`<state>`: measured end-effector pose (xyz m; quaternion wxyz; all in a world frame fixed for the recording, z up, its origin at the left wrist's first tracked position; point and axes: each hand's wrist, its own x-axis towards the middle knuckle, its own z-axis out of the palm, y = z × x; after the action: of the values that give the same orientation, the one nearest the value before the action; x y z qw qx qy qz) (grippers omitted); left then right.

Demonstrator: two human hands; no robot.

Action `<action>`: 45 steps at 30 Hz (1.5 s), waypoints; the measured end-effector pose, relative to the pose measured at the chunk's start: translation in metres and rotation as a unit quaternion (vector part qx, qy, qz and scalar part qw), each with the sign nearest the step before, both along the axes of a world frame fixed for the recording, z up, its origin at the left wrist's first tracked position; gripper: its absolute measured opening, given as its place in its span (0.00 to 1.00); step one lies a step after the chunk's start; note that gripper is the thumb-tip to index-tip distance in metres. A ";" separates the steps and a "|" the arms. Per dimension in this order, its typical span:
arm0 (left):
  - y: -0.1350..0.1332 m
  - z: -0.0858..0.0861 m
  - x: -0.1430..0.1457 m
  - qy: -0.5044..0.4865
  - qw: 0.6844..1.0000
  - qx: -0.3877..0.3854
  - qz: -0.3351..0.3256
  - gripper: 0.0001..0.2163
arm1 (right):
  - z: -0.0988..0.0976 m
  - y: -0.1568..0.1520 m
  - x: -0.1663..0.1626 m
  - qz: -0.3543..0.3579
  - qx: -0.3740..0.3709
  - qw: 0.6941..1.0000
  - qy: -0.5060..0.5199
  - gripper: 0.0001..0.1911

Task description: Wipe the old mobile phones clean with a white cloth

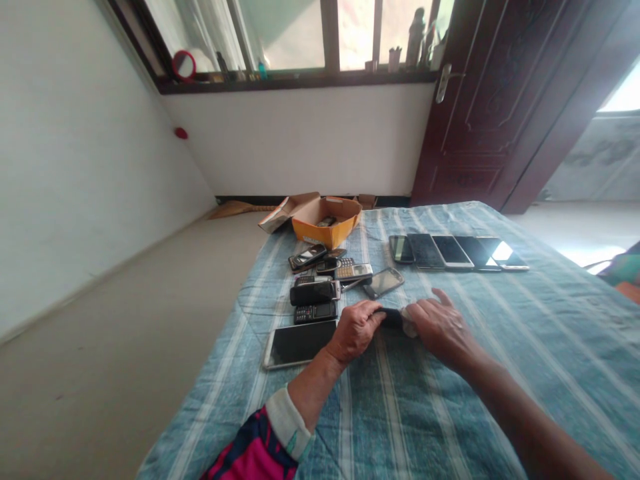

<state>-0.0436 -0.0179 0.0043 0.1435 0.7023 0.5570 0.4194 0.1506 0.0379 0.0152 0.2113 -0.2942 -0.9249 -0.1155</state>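
Between my two hands is a dark mobile phone [391,319], held just above the striped cloth. My left hand [354,328] is closed around its left end. At the other end, my right hand [440,327] pinches a whitish cloth or tissue [409,323] against the phone, its index finger raised. Beside my left forearm lies a white-framed tablet or large phone [300,344]. Just beyond are a keypad phone [316,313], a dark phone [315,293] and a loose pile of several older phones [353,269]. A grey phone or phone frame [384,283] lies ahead of my hands.
An open orange cardboard box [327,233] with phones inside stands at the far edge of the blue striped cloth [480,413]. Several smartphones [453,253] lie in a row at the back right. A broom [235,209] lies on the floor; part of another person [623,275] shows at right.
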 end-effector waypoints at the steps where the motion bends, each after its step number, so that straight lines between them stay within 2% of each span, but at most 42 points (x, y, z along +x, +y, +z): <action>1: 0.000 0.000 -0.001 0.002 1.000 0.002 -0.004 0.06 | 0.002 -0.002 -0.009 0.002 -0.005 1.000 -0.005 0.10; 6: 0.000 -0.001 -0.004 -0.007 1.000 0.001 -0.020 0.07 | 0.009 -0.005 -0.033 0.021 -0.015 1.000 -0.017 0.10; 16: 0.001 -0.002 -0.001 0.019 0.999 0.006 -0.034 0.06 | 0.007 0.005 0.016 0.033 -0.030 0.998 -0.038 0.13; 26: 0.001 0.000 -0.001 0.019 0.999 0.013 -0.036 0.07 | 0.005 -0.002 -0.015 0.030 -0.074 0.996 -0.029 0.06; 38: 0.001 0.000 0.000 0.013 0.999 0.013 -0.034 0.05 | 0.000 0.009 0.046 0.046 -0.102 0.994 0.003 0.10; 41: 0.002 0.000 0.000 0.012 0.999 0.018 -0.034 0.05 | -0.001 0.009 0.049 0.037 -0.110 0.993 0.002 0.10; 45: 0.002 -0.002 0.000 0.017 0.999 0.019 -0.023 0.05 | 0.000 0.007 0.038 0.020 -0.113 0.993 0.023 0.10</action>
<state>-0.0434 -0.0160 0.0025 0.1301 0.7249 0.5345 0.4145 0.1881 0.0444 0.0155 0.2004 -0.3005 -0.9325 0.0012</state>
